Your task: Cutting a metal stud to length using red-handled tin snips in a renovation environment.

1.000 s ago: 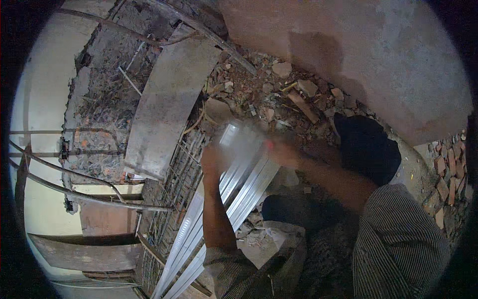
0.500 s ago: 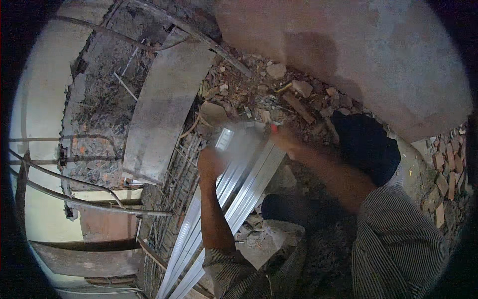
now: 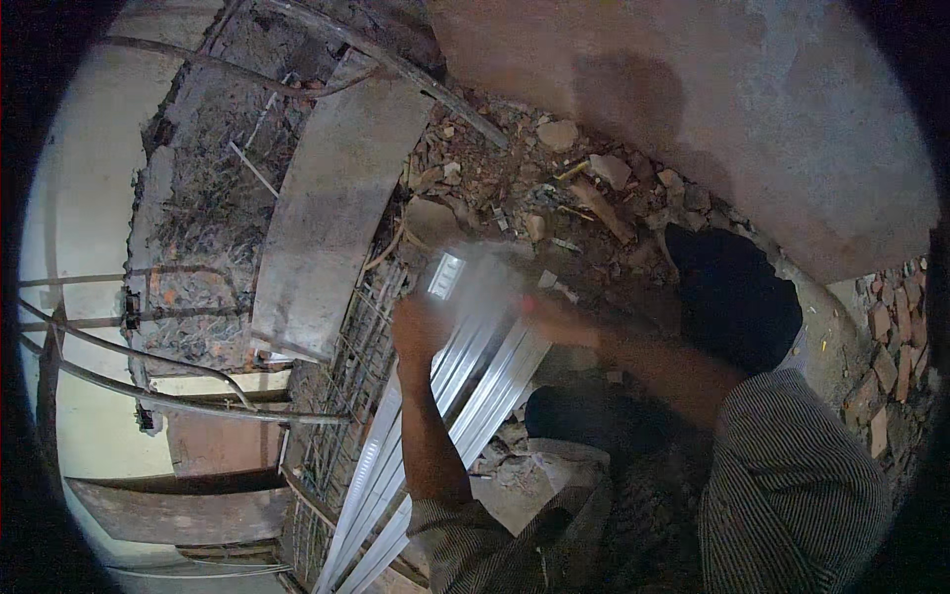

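Several long silvery metal channels (image 3: 473, 381) lie in a bundle sloping from the lower left up to the middle. My left hand (image 3: 417, 327) is closed at the upper left side of the bundle, round a channel whose slotted end (image 3: 447, 276) sticks out above the fist. My right hand (image 3: 562, 322) is smeared by motion at the bundle's upper right. A small red part (image 3: 526, 304) shows at its fingers; the rest of what it holds cannot be made out. A pale, see-through blur (image 3: 487, 282) lies between both hands and hides the channel ends.
Broken brick and stone rubble (image 3: 554, 183) spreads beyond the hands, up to a plastered wall (image 3: 792, 119). A grey board (image 3: 332, 198) and a rebar mesh (image 3: 346, 346) lie to the left. A dark rounded thing (image 3: 732, 287) sits at the right, with stacked bricks (image 3: 891, 346) farther over.
My right hand has moved left and down, closer to my left hand, with the red part moving along. My left hand stays nearly in place at the channels.
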Demonstrator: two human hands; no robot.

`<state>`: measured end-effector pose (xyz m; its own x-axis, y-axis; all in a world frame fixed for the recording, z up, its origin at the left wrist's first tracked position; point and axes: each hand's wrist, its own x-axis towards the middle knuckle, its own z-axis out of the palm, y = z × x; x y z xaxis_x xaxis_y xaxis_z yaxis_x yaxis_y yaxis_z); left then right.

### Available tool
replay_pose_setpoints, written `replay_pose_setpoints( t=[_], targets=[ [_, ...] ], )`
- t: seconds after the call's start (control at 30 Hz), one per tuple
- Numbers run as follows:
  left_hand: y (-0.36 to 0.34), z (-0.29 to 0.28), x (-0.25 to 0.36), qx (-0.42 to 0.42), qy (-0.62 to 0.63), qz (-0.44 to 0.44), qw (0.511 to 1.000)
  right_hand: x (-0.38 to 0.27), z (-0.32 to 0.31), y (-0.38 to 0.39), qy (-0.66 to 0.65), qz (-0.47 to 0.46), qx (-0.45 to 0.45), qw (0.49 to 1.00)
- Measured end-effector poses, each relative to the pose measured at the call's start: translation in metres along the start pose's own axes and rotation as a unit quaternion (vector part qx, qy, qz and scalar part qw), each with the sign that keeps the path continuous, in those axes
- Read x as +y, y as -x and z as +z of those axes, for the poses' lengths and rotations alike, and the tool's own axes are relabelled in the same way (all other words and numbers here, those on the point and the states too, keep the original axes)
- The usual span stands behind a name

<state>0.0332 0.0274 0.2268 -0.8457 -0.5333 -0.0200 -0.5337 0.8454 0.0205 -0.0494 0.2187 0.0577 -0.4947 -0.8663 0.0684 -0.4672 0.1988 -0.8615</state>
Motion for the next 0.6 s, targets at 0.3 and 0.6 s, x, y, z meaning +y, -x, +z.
replay_pose_setpoints(
  t=[0.3, 0.6],
  targets=[
    [0.012, 0.004, 0.004, 0.002, 0.047, -0.001, 0.999, 0.055, 0.016, -0.059, -0.554, -0.01, -0.138, 0.821],
    [0.019, -0.005, 0.021, -0.047, 0.005, -0.016, 0.999, 0.004, -0.047, -0.034, -0.177, 0.039, -0.156, 0.971]
  ],
)
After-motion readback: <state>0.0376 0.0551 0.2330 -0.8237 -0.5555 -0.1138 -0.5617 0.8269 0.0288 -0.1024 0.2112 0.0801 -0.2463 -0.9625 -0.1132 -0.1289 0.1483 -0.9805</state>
